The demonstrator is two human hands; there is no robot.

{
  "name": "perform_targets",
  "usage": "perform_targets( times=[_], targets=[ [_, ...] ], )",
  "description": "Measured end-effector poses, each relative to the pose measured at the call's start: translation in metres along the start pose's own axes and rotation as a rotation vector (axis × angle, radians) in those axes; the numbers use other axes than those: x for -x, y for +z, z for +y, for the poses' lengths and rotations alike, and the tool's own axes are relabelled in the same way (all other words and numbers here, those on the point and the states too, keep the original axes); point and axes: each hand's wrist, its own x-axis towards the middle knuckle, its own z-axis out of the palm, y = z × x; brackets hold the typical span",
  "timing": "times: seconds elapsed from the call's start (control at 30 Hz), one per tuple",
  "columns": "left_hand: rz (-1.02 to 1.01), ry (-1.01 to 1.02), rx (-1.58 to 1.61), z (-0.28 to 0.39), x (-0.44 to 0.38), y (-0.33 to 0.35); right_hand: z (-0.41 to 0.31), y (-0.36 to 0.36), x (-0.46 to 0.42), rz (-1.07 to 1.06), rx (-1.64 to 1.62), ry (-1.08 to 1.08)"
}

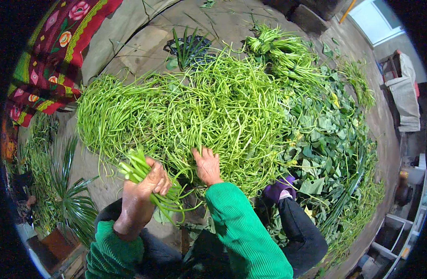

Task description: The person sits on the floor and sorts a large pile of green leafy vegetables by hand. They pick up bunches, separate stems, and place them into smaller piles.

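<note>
My left hand [154, 178] is closed around a bunch of green leaf stems [136, 165], cut ends up and to the left, thin ends hanging down by my knee. Before me spreads a large tangled pile of long, stripped green stems [227, 115], apparently sweet potato. My right hand [207, 165] rests at the pile's near edge, fingertips in among the stems. Whether it pinches any of them is hidden. At the pile's left end, a section of stems [105, 115] lies more nearly parallel.
Tied stem bundles [286, 52] lie at the back right. Loose green leaves [318, 129] cover the floor on the right, around my purple shoe [279, 190]. Palm fronds [72, 195] lie at left, below a flowered red blanket [56, 52]. A black plastic bag [196, 45] sits behind the pile.
</note>
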Motion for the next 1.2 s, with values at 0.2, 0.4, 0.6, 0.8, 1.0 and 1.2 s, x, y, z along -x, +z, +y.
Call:
perform_targets(
  times=[0.2, 0.4, 0.6, 0.8, 1.0, 1.2],
  targets=[
    [-0.015, 0.027, 0.026, -0.002, 0.002, 0.004, 0.039, -0.009, 0.09, -0.271, 0.032, -0.089],
    [0.02, 0.018, -0.014, -0.003, 0.006, 0.005, 0.054, -0.08, 0.069, -0.218, -0.157, -0.19],
    [-0.072, 0.03, 0.053, -0.013, -0.004, 0.012, 0.116, -0.125, -0.076, 0.065, -0.086, 0.263],
    [-0.003, 0.01, -0.043, -0.006, -0.006, 0.015, 0.074, -0.096, -0.031, 0.344, -0.496, 0.321],
    [-0.045, -0.153, -0.062, -0.027, -0.005, 0.007, -0.007, -0.169, 0.084, 0.275, -0.843, 0.365],
    [-0.226, -0.296, 0.08, -0.032, 0.0, 0.017, -0.06, -0.234, 0.144, 0.238, -0.822, 0.156]
  ],
)
